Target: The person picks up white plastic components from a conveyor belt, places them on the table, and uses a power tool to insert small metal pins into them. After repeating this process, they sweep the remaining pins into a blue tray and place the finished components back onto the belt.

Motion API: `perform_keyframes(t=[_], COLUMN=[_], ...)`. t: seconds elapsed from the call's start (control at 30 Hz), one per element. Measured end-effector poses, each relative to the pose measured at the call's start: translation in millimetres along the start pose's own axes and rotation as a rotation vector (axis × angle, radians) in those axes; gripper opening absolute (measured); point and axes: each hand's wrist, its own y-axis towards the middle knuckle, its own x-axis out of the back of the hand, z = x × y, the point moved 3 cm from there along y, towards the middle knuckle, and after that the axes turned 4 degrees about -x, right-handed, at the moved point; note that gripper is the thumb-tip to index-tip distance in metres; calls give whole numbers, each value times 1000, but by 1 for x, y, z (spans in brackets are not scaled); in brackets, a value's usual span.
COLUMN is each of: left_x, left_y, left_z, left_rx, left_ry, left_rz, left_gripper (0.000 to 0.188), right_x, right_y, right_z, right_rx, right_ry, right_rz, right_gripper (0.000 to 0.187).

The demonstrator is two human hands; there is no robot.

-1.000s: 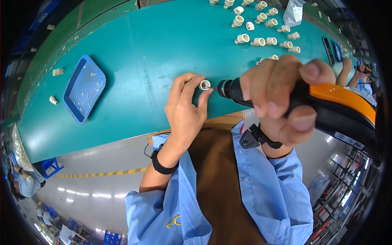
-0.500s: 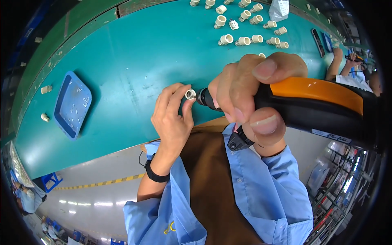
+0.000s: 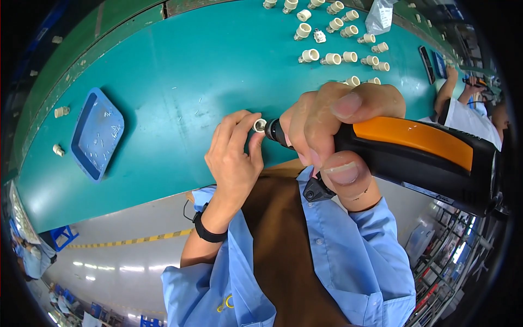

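Note:
My left hand (image 3: pixel 235 158) pinches a small cream lamp socket (image 3: pixel 260 126) between thumb and fingertips, its round open end facing up. Wrapped round the front of a black and orange power screwdriver (image 3: pixel 414 141) is my right hand (image 3: pixel 343 128). The tool lies almost level, its nose (image 3: pixel 272 129) pointing left and meeting the socket's side. Whether the bit sits in a screw is hidden. A blue tray (image 3: pixel 98 136) with small loose screws or pins lies to the left, and two more sockets (image 3: pixel 61 111) rest beyond it.
Several cream sockets (image 3: pixel 330 59) stand in loose rows at the far right of the green table (image 3: pixel 163 71). Near them are a clear plastic bag (image 3: pixel 379 17) and a dark phone-like object (image 3: pixel 426 64). Another person's arm (image 3: pixel 448 90) reaches in at the right edge.
The power screwdriver's rear end has swung slightly down in the picture. The view has shifted a little; both hands keep their hold, with the tool's nose still at the socket.

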Motion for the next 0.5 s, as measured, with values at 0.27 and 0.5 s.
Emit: perform_keyframes(t=[0.27,0.5], left_x=[1,2], left_y=[1,2], left_z=[0,-3], left_rx=[18,8], left_ry=[17,22], left_rz=[25,9], left_gripper=[26,26], right_x=[-2,-6], right_y=[-5,-7], right_z=[2,4], right_rx=[-30,-65], right_ry=[-84,-95], right_rz=[-13,-94], right_gripper=[47,47])
